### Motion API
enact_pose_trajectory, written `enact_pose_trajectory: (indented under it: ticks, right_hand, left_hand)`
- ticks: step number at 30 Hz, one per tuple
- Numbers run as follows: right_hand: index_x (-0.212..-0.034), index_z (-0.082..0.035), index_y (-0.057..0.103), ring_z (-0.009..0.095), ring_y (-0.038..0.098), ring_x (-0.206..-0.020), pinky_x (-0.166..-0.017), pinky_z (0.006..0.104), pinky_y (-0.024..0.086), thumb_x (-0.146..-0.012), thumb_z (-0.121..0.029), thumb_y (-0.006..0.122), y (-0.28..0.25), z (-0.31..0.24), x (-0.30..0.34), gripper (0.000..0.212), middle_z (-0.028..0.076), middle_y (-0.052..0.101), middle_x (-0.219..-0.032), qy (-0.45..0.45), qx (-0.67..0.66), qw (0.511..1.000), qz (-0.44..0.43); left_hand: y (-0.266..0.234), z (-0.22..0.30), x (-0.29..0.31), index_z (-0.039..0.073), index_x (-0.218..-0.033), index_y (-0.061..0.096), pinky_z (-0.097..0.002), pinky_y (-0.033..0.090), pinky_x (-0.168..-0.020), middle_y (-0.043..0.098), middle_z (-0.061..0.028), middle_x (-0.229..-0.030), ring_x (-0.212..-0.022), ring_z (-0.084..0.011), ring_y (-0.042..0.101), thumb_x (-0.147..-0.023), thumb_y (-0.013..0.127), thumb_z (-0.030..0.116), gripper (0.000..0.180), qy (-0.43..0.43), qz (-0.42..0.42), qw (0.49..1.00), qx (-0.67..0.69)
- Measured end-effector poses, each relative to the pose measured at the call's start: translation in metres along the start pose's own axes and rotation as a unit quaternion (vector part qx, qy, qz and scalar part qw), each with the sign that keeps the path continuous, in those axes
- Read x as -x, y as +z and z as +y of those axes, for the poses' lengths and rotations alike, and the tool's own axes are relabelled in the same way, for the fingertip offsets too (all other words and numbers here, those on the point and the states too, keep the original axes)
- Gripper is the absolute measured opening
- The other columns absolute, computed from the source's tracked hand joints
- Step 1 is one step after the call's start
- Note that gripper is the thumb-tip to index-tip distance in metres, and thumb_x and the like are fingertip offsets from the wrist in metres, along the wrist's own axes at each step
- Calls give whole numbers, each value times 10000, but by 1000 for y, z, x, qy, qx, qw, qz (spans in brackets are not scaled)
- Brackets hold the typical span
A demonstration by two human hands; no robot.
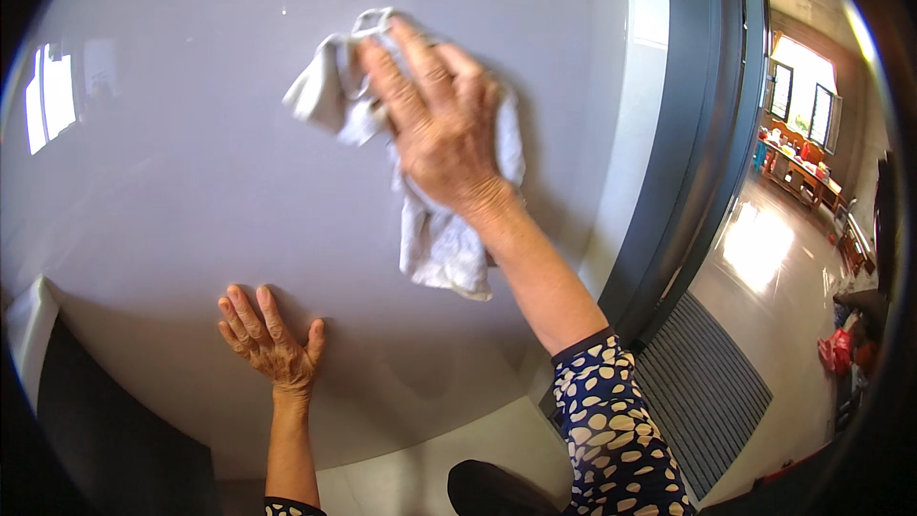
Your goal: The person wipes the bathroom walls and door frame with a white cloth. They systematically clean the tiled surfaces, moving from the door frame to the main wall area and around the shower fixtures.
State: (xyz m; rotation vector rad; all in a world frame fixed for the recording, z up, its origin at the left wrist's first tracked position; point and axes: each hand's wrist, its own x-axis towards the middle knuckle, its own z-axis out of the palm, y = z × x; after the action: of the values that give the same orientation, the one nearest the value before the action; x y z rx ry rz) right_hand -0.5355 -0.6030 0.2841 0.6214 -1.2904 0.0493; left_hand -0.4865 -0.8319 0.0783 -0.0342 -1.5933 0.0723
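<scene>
My right hand [435, 115] presses a crumpled white cloth [444, 244] against a glossy grey panel [191, 162]. Its fingers point up and lie over the cloth, which spreads out to the left of the fingertips and hangs down below the palm. Lower and to the left, my left hand [272, 339] rests on the same panel with its fingers stretched and the thumb apart, holding nothing. The part of the cloth under my right palm is hidden.
A dark grey door frame [688, 134] stands right of the panel. Beyond it lie a ribbed grey mat [702, 392], a shiny floor, a long table [798, 172] with things on it, and a red bag [835, 352]. At lower left is a black surface [115, 430] with a white edge.
</scene>
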Motion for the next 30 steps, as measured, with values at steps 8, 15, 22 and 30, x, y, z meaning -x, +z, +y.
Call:
enact_pose_trajectory:
  ticks: [8,15,22,30]
  right_hand:
    - [-1421,-116,325,293,369,-1161,-956,435,289,-863,-309,549,-21,102,61,632,127,413,-1373,180,93,979,-2]
    - [-1442,-92,243,344,283,-1240,-988,511,207,-874,-368,461,-39,107,136,669,194,369,-1355,394,134,909,11]
    - [-1415,3,270,409,322,-1277,-1065,525,202,-812,-59,498,-29,15,145,648,256,308,-1417,483,81,872,20]
    - [-1371,-61,415,345,412,-1183,-941,407,370,-868,-52,493,-28,-38,136,509,211,415,-1375,95,-14,995,-37]
  left_hand:
    - [13,-3,11,37,-1373,376,-459,130,-1124,307,-216,-1448,-1370,-346,244,-926,339,556,686,3,10,1000,11]
    - [13,-2,8,35,-1382,365,-455,121,-1125,297,-220,-1453,-1378,-348,221,-921,348,556,696,4,10,1000,13]
    - [8,4,5,30,-1388,358,-461,126,-1119,297,-218,-1453,-1376,-357,221,-920,349,561,708,0,6,1000,4]
    - [9,2,4,34,-1395,343,-465,132,-1114,272,-189,-1473,-1377,-343,227,-919,369,557,708,8,5,1000,17]
